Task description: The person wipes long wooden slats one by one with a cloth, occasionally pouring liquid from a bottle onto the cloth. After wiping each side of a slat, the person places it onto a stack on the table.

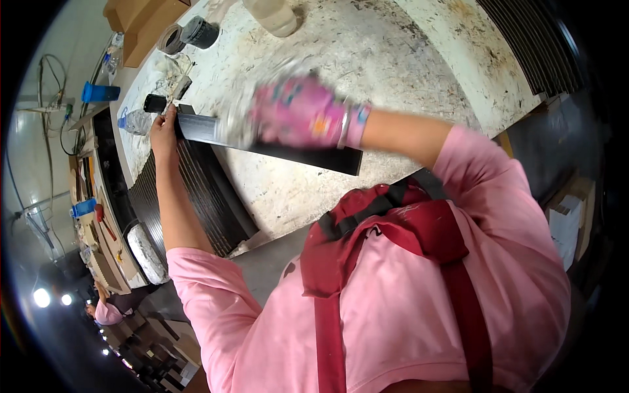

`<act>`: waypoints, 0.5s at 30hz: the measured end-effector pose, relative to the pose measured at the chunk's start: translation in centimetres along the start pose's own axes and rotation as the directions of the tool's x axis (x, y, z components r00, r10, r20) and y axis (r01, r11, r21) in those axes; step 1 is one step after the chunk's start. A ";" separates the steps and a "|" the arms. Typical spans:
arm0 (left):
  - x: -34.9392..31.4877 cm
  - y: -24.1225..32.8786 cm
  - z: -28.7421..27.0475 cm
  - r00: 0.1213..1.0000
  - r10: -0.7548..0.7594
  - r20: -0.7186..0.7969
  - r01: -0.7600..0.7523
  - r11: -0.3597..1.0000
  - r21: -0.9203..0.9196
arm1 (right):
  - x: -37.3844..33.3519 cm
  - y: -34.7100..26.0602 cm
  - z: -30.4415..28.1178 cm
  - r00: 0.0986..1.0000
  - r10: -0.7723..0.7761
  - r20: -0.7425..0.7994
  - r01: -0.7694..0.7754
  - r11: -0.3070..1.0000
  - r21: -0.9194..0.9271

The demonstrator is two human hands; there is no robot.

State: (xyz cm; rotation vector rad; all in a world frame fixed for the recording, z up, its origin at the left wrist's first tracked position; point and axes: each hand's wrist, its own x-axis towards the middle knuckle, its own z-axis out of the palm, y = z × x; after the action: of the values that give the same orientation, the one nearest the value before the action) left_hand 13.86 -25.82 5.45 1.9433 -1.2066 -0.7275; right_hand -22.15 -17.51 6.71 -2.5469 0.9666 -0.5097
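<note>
A long flat black strip lies slantwise over the worktable. My bare left hand grips its left end between thumb and fingers. My right hand, in a pink patterned glove, is over the middle of the strip. Motion smears its fingers, which are closed around a whitish cloth pressed against the strip's face. Left of the cloth, a stretch of the strip shines grey. The cloth and glove hide the strip's middle.
The stained white worktable bears a dark pot, a clear container, a plastic bottle and a black cup. Dark strips are stacked at left and far right. Another person is at lower left.
</note>
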 end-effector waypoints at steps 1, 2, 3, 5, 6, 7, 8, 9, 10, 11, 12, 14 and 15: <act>0.1 0.4 0.4 1.000 0.009 0.005 -0.009 1.000 0.001 | -0.7 -1.7 1.5 0.994 -0.111 -0.008 0.109 0.987 -0.119; 0.4 1.3 1.1 0.999 0.041 0.008 -0.041 0.999 0.002 | -2.1 -1.0 6.2 1.000 0.014 -0.023 -0.005 0.948 0.319; 0.6 1.2 0.9 0.998 0.059 -0.002 -0.059 0.998 0.008 | -3.5 -0.2 7.8 0.998 -0.020 -0.054 0.038 0.936 0.349; 0.4 0.2 0.9 0.997 0.076 -0.016 -0.076 0.996 0.046 | -7.3 1.8 7.3 0.965 -0.237 -0.117 0.235 0.972 -0.027; 0.6 -1.2 0.4 0.995 0.093 -0.043 -0.090 0.993 0.071 | -9.8 2.7 5.9 0.983 -0.185 0.014 0.185 0.983 -0.002; 1.0 -2.1 -0.1 0.990 0.119 -0.079 -0.112 0.990 0.086 | -11.6 4.0 4.3 0.980 -0.138 0.142 0.139 0.990 0.003; 0.3 0.0 2.0 0.999 0.031 -0.020 -0.030 0.997 0.073 | -13.7 6.0 2.2 0.973 -0.080 0.218 0.098 0.993 -0.070; 0.3 0.4 2.4 0.997 0.080 -0.017 -0.081 0.996 -0.032 | -15.1 6.8 0.6 0.958 -0.036 0.284 0.076 0.988 -0.134; 2.0 -1.5 0.3 0.997 0.071 0.018 -0.067 0.982 -0.175 | -15.6 7.1 -0.3 0.959 0.042 0.280 -0.010 0.993 -0.114; 3.1 -2.0 -1.1 0.994 0.091 0.057 -0.078 0.978 -0.192 | -16.5 8.9 0.4 0.979 0.056 0.196 -0.036 0.994 -0.103; 2.9 -1.4 -0.2 0.998 0.060 0.028 -0.051 0.961 -0.271 | -17.2 9.3 0.4 0.998 0.055 0.034 -0.048 0.980 -0.192; 4.0 -5.3 -6.3 0.993 0.107 0.040 -0.085 0.926 -0.367 | -13.9 5.4 -1.3 0.986 0.018 -0.163 -0.036 0.994 -0.105; 3.4 -5.5 -8.0 0.995 0.102 -0.012 -0.098 0.916 -0.388 | -12.2 2.7 -2.2 0.984 0.037 -0.175 -0.057 0.992 -0.112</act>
State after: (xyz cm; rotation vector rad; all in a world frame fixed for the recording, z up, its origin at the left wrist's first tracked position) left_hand 24.13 -25.04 5.32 1.5409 -1.0631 -0.8502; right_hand -33.19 -11.48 4.92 -2.6088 1.1460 -0.6880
